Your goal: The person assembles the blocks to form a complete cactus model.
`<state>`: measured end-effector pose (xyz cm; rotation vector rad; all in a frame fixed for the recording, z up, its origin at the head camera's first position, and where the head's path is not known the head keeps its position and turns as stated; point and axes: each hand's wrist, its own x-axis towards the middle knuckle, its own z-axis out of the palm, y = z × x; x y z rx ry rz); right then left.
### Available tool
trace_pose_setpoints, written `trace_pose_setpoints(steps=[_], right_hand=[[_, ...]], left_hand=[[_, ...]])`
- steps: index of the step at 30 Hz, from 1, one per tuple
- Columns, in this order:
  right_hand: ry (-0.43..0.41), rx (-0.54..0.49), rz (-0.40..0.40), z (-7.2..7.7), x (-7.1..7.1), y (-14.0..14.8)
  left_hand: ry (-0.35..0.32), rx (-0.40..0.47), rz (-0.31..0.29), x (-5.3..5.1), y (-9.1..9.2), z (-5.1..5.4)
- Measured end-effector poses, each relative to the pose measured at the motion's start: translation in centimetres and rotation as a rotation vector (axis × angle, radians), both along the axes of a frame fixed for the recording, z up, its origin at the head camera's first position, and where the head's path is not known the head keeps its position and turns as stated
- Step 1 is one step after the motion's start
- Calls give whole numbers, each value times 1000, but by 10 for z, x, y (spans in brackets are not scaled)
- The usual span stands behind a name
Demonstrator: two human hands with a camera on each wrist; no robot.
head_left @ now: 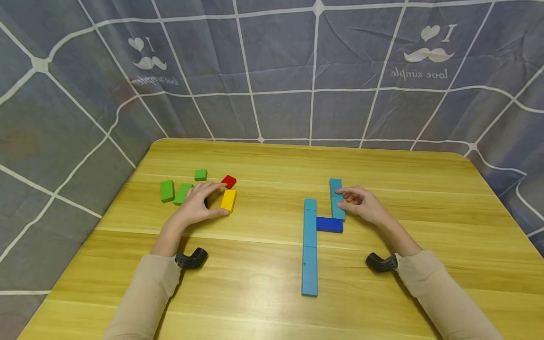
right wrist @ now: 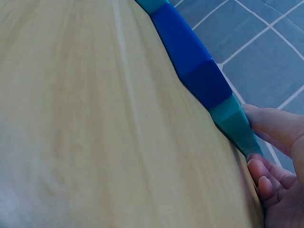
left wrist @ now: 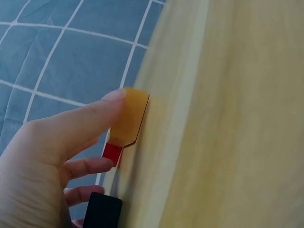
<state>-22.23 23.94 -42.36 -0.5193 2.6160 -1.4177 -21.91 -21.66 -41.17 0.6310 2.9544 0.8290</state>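
On the left, my left hand (head_left: 197, 203) holds a yellow block (head_left: 228, 200) between thumb and index finger at its ends. Just beyond lies a small red block (head_left: 229, 181), close to the index fingertip. In the left wrist view, the thumb rests against one end of the yellow block (left wrist: 129, 116). My right hand (head_left: 363, 203) touches the right side of a light blue block (head_left: 337, 208) with thumb and fingertips, without wrapping round it. A dark blue block (head_left: 329, 225) links this column to a longer row of light blue blocks (head_left: 310, 269).
Green blocks (head_left: 167, 191) lie left of the left hand, one partly hidden by it. All rest on a wooden table (head_left: 255, 293). A grey curtain (head_left: 280, 71) with white lines hangs behind. Black wrist devices (head_left: 192, 259) sit at both cuffs.
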Motion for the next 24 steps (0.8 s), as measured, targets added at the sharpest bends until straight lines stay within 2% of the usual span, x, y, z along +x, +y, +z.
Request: trace_pose_setpoints(steps=[3,12,24], right_hand=[[-13,1,-6,3,1,-2],[-24,-2,-8,29,16,-14],[-11,2,-10,29,17,-14]], left_hand=[[-19,-20,-7,-2,-2,-1],[-24,-17,-17,-4,-3,-3],[-13,6,22,-4,2,-2]])
